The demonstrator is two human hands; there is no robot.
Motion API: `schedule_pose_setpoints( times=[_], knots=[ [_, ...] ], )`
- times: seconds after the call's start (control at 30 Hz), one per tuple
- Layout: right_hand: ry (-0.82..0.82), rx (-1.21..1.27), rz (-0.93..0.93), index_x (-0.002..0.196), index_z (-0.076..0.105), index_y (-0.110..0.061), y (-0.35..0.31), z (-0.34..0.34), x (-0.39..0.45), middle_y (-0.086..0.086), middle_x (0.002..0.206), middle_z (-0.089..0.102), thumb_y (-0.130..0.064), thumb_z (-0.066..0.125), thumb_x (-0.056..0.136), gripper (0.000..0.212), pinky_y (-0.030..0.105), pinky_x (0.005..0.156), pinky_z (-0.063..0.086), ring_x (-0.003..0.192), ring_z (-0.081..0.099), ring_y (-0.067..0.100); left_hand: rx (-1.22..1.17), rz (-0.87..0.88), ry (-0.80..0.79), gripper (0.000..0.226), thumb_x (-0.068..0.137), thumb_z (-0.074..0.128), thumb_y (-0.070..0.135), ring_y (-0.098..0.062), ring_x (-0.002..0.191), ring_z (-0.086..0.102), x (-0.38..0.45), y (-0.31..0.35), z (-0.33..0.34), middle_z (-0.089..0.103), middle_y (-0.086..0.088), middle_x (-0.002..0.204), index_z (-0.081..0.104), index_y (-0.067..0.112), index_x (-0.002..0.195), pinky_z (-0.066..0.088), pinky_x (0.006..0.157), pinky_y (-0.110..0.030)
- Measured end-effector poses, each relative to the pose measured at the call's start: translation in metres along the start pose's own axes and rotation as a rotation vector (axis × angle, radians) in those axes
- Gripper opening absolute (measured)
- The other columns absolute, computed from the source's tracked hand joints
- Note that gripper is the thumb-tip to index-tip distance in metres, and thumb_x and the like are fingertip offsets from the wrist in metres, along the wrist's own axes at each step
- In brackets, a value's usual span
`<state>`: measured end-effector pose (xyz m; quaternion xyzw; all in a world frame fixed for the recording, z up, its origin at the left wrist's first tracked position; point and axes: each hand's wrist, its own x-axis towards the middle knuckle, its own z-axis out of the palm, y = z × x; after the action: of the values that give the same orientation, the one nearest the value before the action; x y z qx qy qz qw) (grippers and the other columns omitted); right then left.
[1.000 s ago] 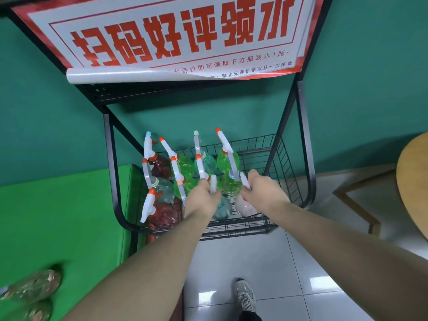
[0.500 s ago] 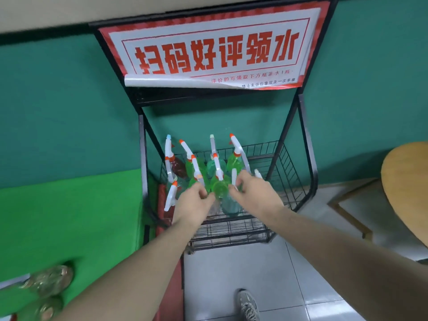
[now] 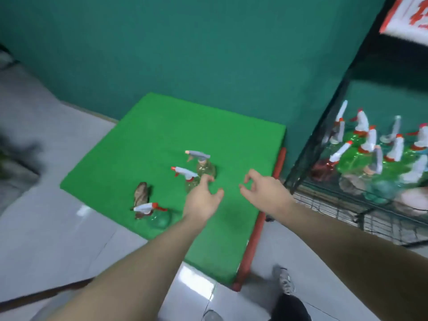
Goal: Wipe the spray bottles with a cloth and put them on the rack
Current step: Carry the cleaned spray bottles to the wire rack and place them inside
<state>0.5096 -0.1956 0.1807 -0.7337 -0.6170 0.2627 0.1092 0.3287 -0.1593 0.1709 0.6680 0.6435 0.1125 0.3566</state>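
We are seeing both hands held empty over the green mat [image 3: 150, 126], the left hand [image 3: 202, 200] with loose fingers just in front of two yellowish spray bottles [image 3: 205, 167], the right hand [image 3: 264, 193] loosely curled beside it. A greenish bottle [image 3: 157, 217] is standing near a brown cloth [image 3: 140, 193]. The wire rack [image 3: 324, 200] at right is holding many bottles.

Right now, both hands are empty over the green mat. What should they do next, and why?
Probably the left hand should close on the nearest spray bottle, since its fingers already reach beside it and hold nothing. Three bottles stand on the green mat, not on the rack. The right hand could then fetch the brown cloth.
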Motion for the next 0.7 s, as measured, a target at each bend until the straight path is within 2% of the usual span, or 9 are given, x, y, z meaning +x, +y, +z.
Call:
schedule_pose_setpoints(
  times=[0.03,0.13,0.23,0.3,0.4,0.47,0.57,0.63,0.7],
  knots=[
    [-0.032,-0.022,-0.035,0.118,0.052,-0.024,-0.017,0.012,0.008,0.007,0.092,0.072,-0.045,0.053,0.098,0.029,0.039,0.081,0.055,0.088,0.068,0.029,-0.009,-0.037,0.028,0.039,0.098,0.064,0.035,-0.03,0.082,0.069,-0.004,-0.023,-0.012,0.073,-0.01,0.095,0.051,0.024,0.133,0.048,0.07,-0.035],
    [-0.115,-0.061,-0.118,0.125,0.048,-0.024,-0.057,0.042,0.034,0.006,0.094,0.07,-0.044,0.053,0.099,0.034,0.04,0.078,0.057,0.086,0.068,0.028,-0.033,-0.165,0.117,0.045,0.099,0.062,0.036,-0.02,0.059,0.06,-0.011,-0.078,-0.04,0.065,-0.002,0.073,0.047,0.025,0.14,0.041,0.055,-0.031],
    [-0.157,-0.103,-0.169,0.134,0.04,-0.025,-0.083,0.067,0.058,0.0,0.084,0.062,-0.041,0.052,0.099,0.04,0.036,0.062,0.055,0.074,0.065,0.023,0.013,-0.254,0.15,0.062,0.1,0.061,0.033,-0.021,0.069,0.056,-0.013,-0.114,-0.058,0.068,-0.004,0.096,0.034,0.024,0.154,0.04,0.063,-0.03],
    [-0.169,-0.146,-0.2,0.14,0.036,-0.027,-0.096,0.084,0.078,-0.003,0.091,0.059,-0.04,0.053,0.099,0.046,0.032,0.058,0.05,0.073,0.063,0.02,0.11,-0.313,0.139,0.071,0.1,0.061,0.034,-0.022,0.075,0.053,-0.008,-0.133,-0.067,0.067,-0.007,0.107,0.024,0.027,0.16,0.04,0.065,-0.03],
    [-0.157,-0.203,-0.236,0.141,0.039,-0.025,-0.103,0.099,0.114,0.003,0.124,0.052,-0.043,0.055,0.098,0.049,0.039,0.073,0.057,0.094,0.061,0.021,0.281,-0.365,0.098,0.067,0.099,0.063,0.034,-0.027,0.087,0.06,0.01,-0.153,-0.071,0.055,-0.009,0.13,0.031,0.031,0.158,0.046,0.066,-0.032],
    [-0.148,-0.26,-0.278,0.141,0.042,-0.02,-0.104,0.105,0.137,0.006,0.133,0.046,-0.043,0.055,0.097,0.051,0.042,0.083,0.056,0.111,0.054,0.023,0.342,-0.365,0.096,0.054,0.1,0.062,0.033,-0.025,0.093,0.055,0.023,-0.163,-0.072,0.043,-0.006,0.122,0.046,0.031,0.151,0.052,0.079,-0.037],
    [-0.183,-0.351,-0.316,0.139,0.048,-0.017,-0.103,0.112,0.166,0.01,0.14,0.045,-0.041,0.055,0.097,0.05,0.045,0.098,0.049,0.126,0.047,0.027,0.467,-0.355,0.065,0.032,0.101,0.061,0.039,-0.021,0.105,0.043,0.041,-0.174,-0.072,0.039,-0.002,0.116,0.066,0.031,0.131,0.046,0.092,-0.035],
    [-0.212,-0.392,-0.31,0.129,0.056,-0.017,-0.103,0.117,0.177,0.009,0.126,0.056,-0.039,0.054,0.1,0.037,0.043,0.092,0.052,0.117,0.054,0.026,0.547,-0.339,0.049,0.028,0.101,0.058,0.048,-0.024,0.114,0.045,0.048,-0.177,-0.073,0.047,-0.003,0.125,0.069,0.032,0.121,0.042,0.095,-0.037],
    [-0.229,-0.364,-0.287,0.118,0.06,-0.017,-0.103,0.119,0.18,0.003,0.1,0.062,-0.034,0.054,0.102,0.024,0.04,0.076,0.057,0.093,0.063,0.022,0.509,-0.325,0.052,0.024,0.101,0.056,0.05,-0.024,0.11,0.053,0.05,-0.178,-0.073,0.057,-0.001,0.123,0.068,0.032,0.111,0.042,0.09,-0.037]
  ],
)
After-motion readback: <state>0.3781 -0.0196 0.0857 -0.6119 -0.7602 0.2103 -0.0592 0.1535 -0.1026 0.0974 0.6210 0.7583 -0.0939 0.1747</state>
